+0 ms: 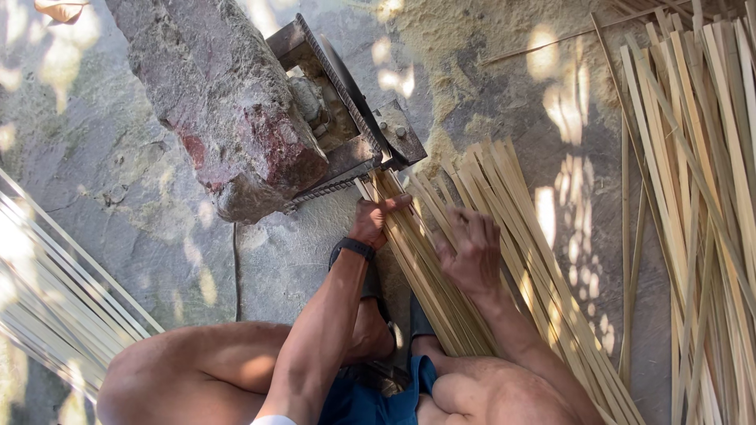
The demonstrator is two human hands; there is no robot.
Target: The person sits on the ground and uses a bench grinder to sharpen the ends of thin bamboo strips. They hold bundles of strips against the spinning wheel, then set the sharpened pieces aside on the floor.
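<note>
— Left hand (376,222)?
— Forearm stretched toward one o'clock, fingers closed over the bamboo strips (441,267) just below the metal machine (346,110).
— And the right hand (470,250)?
— At three o'clock of the left, palm down, fingers curled loosely on the same fanned bundle, which runs to five o'clock across the lap.
</note>
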